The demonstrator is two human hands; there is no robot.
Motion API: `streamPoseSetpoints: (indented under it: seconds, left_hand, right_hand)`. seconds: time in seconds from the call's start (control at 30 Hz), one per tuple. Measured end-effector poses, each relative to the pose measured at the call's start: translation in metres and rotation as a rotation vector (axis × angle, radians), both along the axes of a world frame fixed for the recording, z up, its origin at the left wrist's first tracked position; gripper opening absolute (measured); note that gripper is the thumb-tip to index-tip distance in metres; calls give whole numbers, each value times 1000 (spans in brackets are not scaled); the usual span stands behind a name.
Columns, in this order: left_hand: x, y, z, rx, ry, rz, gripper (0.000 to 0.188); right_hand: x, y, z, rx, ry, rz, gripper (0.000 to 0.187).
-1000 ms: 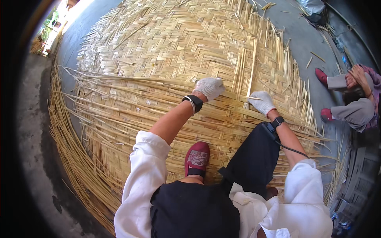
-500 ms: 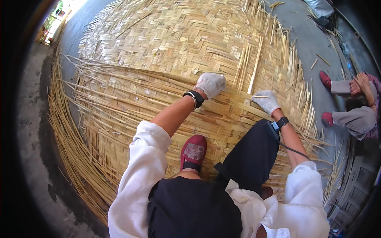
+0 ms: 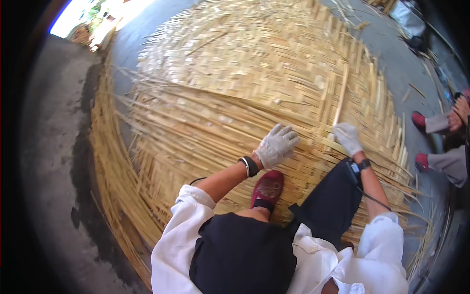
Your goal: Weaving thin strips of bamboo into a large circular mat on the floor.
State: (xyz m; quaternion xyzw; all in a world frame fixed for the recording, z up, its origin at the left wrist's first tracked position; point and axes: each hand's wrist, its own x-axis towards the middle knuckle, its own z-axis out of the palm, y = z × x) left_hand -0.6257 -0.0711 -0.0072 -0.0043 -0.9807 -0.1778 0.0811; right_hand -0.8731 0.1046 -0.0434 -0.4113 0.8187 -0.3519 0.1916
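Woven mat (image 3: pixel 235 73) spread on the ground, left hand (image 3: pixel 275 145) on it, right hand (image 3: pixel 348 137) just right (gripping a strip (image 3: pixel 340 98)), another person's feet (image 3: pixel 420 141) far right.

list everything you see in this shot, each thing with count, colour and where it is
large woven mat of flat bamboo strips: one, pale yellow, spread over the ground, filling the middle
loose unwoven bamboo strips: many, yellow, fanning out at the mat's left and near edges
single upright bamboo strip: one, pale yellow, above the right hand
grey concrete ground: one, grey, left and top right
second person's dark red shoes: two, far right, beside the mat's edge
person's own dark red shoe: one, on the mat, centre bottom
left hand: white knit glove, fingers spread flat on the strips
right hand: white knit glove, at the upright strip's lower end, grip unclear
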Motion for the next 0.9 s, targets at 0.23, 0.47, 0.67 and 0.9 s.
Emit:
streamPoseSetpoints:
  seconds: [0.23,0.47,0.67,0.9]
  left_hand:
    - [199,-23,24,22,-68,548,34]
    - [431,13,36,-29,-16,1639,20]
    - [589,108,28,-35,-64,2255,27]
    - [620,147,8,-96,138,2407,29]
  right_hand:
    - [-15,23,-15,177,364,35,14]
    - [-36,30,-34,-229,286,-70,21]
    - [-18,77,-9,135,-381,204,21]
    - [-9,62,6,192,-458,129,25]
